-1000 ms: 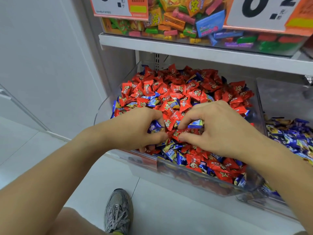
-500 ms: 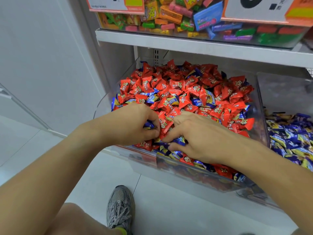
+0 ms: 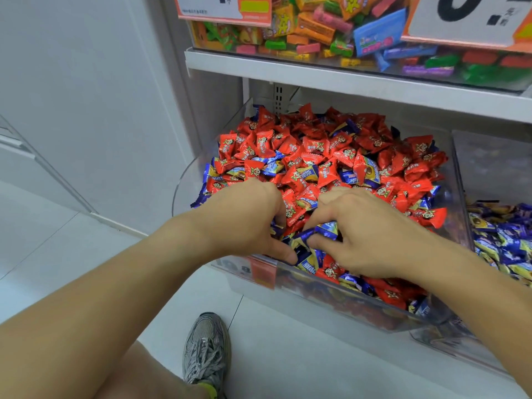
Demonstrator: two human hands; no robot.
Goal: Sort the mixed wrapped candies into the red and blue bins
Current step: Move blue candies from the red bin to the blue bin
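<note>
A clear plastic bin (image 3: 184, 182) on the lower shelf is heaped with red wrapped candies (image 3: 325, 148), with blue wrapped candies (image 3: 357, 177) mixed among them. Both hands are dug into the front of the heap. My left hand (image 3: 244, 217) has its fingers curled into the pile around blue candies, thumb at the bin's front. My right hand (image 3: 362, 234) pinches blue candies (image 3: 325, 230) between thumb and fingers. A second clear bin at the right holds the blue candies (image 3: 503, 240).
An upper shelf (image 3: 345, 79) carries a bin of assorted coloured sweets (image 3: 331, 27) and price cards (image 3: 224, 7). A white wall stands at the left. My grey shoe (image 3: 207, 349) rests on the white tiled floor below the bin.
Both hands have slid from the middle of the heap toward the bin's front edge. The right hand went from red candies to a cluster of blue ones.
</note>
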